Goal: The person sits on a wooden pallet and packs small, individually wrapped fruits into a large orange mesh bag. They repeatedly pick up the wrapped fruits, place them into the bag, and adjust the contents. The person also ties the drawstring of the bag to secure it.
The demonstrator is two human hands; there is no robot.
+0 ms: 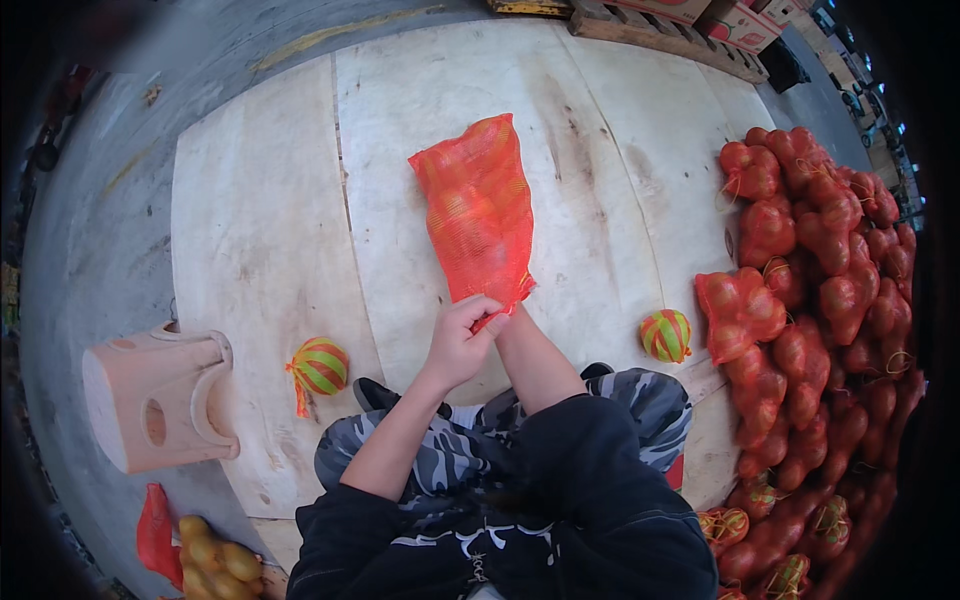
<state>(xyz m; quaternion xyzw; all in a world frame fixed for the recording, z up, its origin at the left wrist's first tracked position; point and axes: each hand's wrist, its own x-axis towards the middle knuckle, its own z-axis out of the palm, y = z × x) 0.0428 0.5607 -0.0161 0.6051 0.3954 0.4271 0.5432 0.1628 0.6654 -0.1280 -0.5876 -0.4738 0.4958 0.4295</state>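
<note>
A red mesh bag (480, 210) lies stretched out on the pale wooden boards in front of me. Rounded, striped shapes show faintly through its netting. The fingers of my left hand (461, 337) pinch the gathered edge at the bag's near end. My right forearm reaches up to that same end, and the right hand is hidden by the mesh or the left hand; whether it is inside the bag or behind it I cannot tell. A round bundle in yellow-green and red striped netting (322, 366) sits to the left, and a similar striped bundle (665, 335) to the right.
A large heap of red mesh bags full of round fruit (802, 300) covers the right side. On the left, a beige plastic stool (161, 401) lies tipped over. Behind it are yellowish fruit (217, 562) and red netting (157, 532). A wooden pallet (667, 39) bears cardboard boxes (739, 28).
</note>
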